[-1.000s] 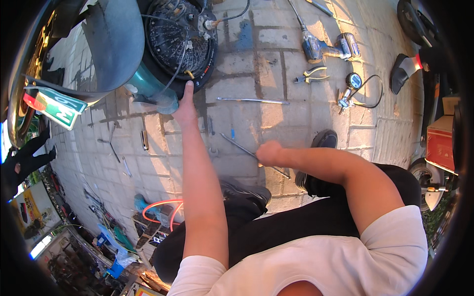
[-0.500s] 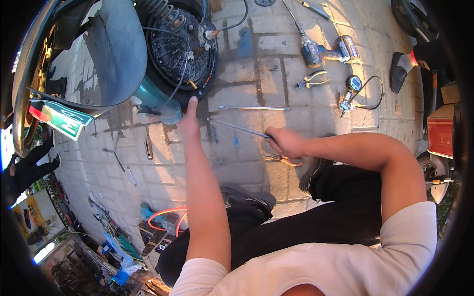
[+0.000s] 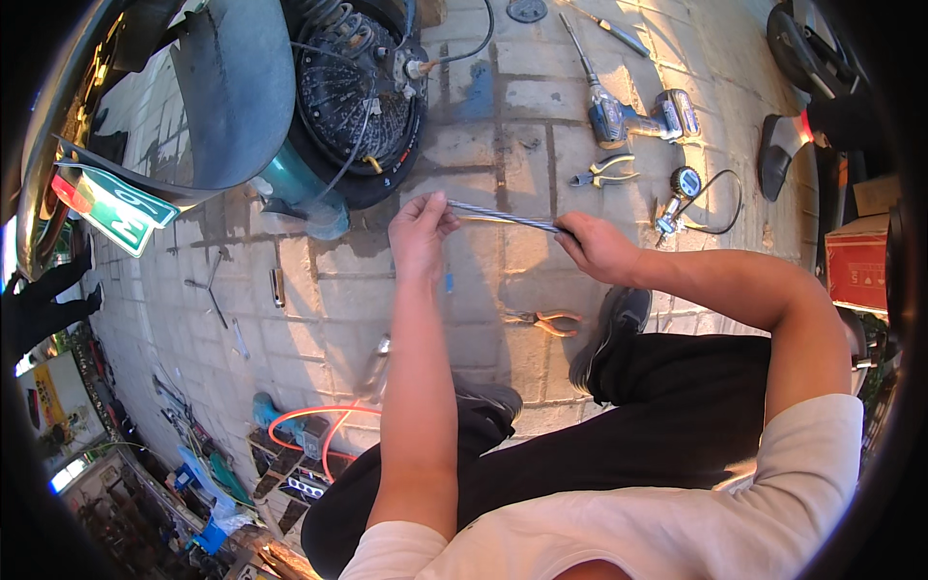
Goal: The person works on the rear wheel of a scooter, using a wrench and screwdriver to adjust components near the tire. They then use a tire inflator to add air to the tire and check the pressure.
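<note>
A slim, shiny metal bar, shaped like a tire lever, spans the gap between my hands above the paving. My left hand is closed at its left end, thumb and fingers pinched together. Around its darker right end my right hand is wrapped. The bar looks doubled; I cannot tell whether a second bar is held along it or lies on the ground behind. Beyond my left hand is a scooter wheel with a black tire and a dusty hub, apart from both hands.
Right of the wheel lie a cordless drill, yellow-handled pliers, a screwdriver and a pressure gauge. Orange-handled pliers lie by my shoe. A socket and a three-armed wrench lie left. Another person's shoe stands far right.
My left hand has left the tire and come right to the bar's end. My right hand has moved slightly up and right, still gripping the bar.
</note>
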The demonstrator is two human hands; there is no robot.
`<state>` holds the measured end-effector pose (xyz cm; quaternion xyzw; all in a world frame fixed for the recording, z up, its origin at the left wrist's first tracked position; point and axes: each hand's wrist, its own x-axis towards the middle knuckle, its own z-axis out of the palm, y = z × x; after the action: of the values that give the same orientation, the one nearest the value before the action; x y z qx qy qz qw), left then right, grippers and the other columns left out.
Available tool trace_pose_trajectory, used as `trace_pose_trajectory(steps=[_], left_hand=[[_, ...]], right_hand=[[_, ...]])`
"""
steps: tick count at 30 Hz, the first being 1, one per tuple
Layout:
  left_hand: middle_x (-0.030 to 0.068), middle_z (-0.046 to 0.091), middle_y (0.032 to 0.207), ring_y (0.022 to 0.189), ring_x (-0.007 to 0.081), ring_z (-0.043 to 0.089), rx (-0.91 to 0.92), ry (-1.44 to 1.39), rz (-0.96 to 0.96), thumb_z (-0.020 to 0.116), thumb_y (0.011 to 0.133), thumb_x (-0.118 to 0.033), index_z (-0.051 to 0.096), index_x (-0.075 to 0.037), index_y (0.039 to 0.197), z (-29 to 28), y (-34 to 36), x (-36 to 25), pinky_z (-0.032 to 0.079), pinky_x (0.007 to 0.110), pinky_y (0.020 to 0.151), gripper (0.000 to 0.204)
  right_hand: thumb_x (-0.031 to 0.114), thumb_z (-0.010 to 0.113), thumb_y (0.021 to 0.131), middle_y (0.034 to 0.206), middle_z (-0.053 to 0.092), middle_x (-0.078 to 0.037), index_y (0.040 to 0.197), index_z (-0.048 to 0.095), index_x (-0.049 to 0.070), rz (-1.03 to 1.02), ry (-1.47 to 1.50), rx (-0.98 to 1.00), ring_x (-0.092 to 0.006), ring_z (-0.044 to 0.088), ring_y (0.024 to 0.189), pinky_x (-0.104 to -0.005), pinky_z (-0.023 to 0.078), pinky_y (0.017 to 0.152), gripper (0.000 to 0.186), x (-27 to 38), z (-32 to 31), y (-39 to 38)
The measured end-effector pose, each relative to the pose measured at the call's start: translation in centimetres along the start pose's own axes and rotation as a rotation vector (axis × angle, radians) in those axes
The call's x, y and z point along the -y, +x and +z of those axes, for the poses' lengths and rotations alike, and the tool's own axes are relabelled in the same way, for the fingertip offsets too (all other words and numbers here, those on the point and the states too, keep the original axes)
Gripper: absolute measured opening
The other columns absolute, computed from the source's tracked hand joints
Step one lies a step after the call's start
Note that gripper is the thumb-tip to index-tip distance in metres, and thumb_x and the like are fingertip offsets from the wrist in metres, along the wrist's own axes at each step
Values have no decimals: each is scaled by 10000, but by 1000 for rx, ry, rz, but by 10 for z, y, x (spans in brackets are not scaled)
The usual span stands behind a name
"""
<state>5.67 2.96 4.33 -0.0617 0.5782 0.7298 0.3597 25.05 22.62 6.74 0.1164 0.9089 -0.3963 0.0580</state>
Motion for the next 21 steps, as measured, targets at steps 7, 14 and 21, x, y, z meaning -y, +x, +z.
trace_pose_trajectory(steps=[7, 14, 21], left_hand=[[76, 674, 884, 711, 186, 622, -65, 881, -33, 608, 915, -204, 619, 22, 999, -54, 17, 34, 532, 317, 671, 242], [174, 597, 1198, 1081, 299, 571, -428, 952, 462, 718, 817, -185, 501, 5, 1281, -87, 20, 54, 418, 400, 963, 547], [105, 555, 1258, 1062, 198, 541, -443, 339, 471, 767, 792, -139, 502, 57, 1260, -59, 41, -18, 417, 326, 964, 572]], right_hand=[[178, 545, 911, 838, 610, -233, 967, 582, -19, 235, 186, -20, -415, 587, 797, -464, 462, 707, 208, 3, -2, 9], [208, 588, 887, 829, 628, -232, 921, 579, -35, 192, 142, 35, -393, 602, 775, -445, 473, 695, 246, 20, -4, 40], [199, 590, 884, 810, 630, -238, 931, 580, -43, 196, 361, 15, -375, 623, 773, -439, 491, 723, 246, 55, 43, 58]])
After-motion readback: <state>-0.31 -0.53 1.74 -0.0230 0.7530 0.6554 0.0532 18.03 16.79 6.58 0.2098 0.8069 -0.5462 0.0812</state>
